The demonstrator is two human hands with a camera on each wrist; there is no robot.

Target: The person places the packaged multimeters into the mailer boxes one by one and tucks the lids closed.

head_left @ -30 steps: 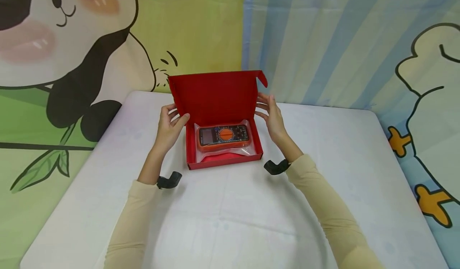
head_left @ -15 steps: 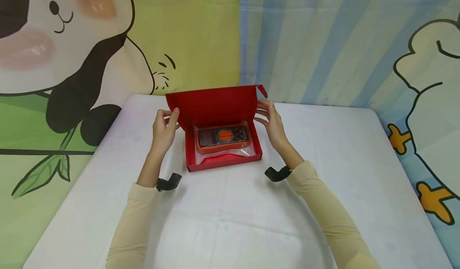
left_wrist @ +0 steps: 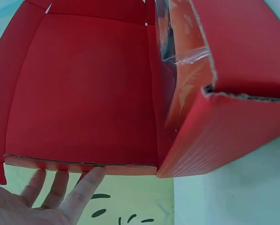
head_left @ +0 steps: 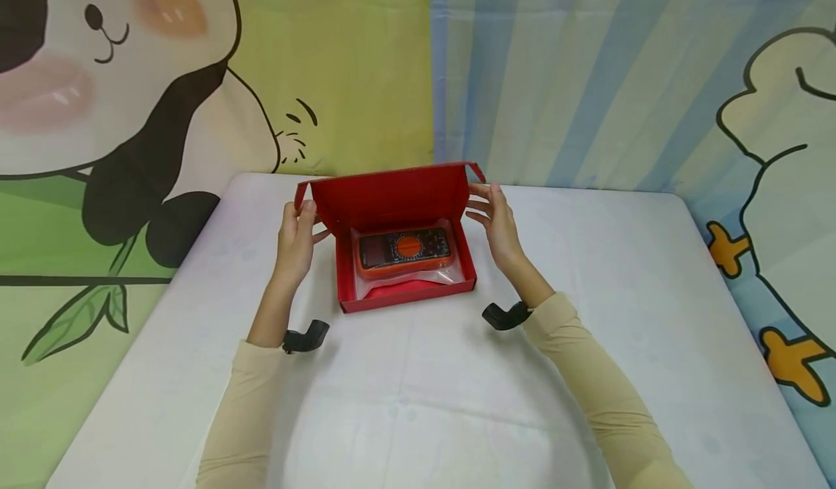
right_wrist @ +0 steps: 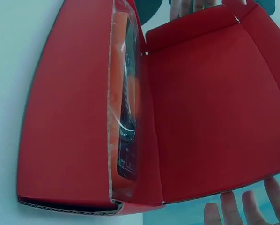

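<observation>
A red cardboard box lies on the white table with its lid raised at the back. Inside, an orange and black multimeter sits in a clear plastic bag. My left hand is at the lid's left side, and its straight fingers touch the outside of the side flap. At the opposite side, my right hand has its fingers spread and extended along the lid's right edge. The multimeter's lower edge is partly hidden by the box wall in both wrist views.
The white table extends in front of the box and to both sides. Behind it hangs a printed cloth with a cartoon panda. A black wrist mount sits on the left wrist, another mount on the right.
The lid has tipped forward and lower. My left hand has shifted slightly left, and the lid's left front tab now sticks out. My right hand has moved slightly down with the lid.
</observation>
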